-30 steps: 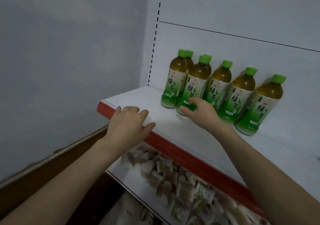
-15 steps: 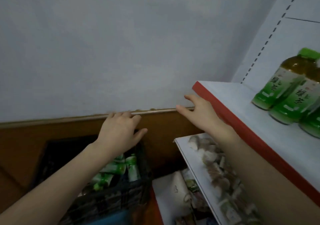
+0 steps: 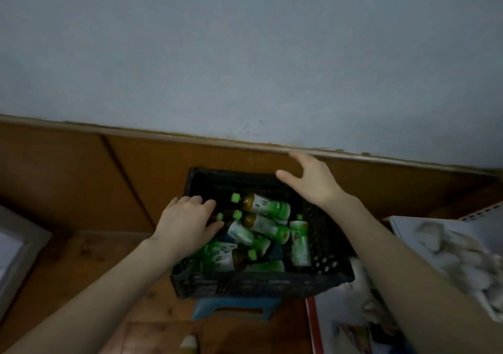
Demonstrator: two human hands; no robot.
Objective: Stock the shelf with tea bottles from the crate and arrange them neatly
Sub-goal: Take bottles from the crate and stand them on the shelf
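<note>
A black plastic crate (image 3: 261, 285) sits low in the middle of the view, holding several green-capped tea bottles (image 3: 265, 205) lying at mixed angles. My left hand (image 3: 187, 224) hovers over the crate's left side, fingers curled down toward a bottle cap, holding nothing. My right hand (image 3: 313, 180) is spread open above the crate's far right corner, empty. The stocked shelf is out of view.
The crate rests on a blue stool (image 3: 234, 308) on a wooden floor. A brown wall panel (image 3: 81, 168) runs behind it. A lower shelf with pale wrapped snacks (image 3: 449, 255) is at the right. A white object (image 3: 16, 250) sits at the far left.
The view swung left and down from the shelf to the crate. My right hand let go of the shelf bottle, and both hands moved down over the crate.
</note>
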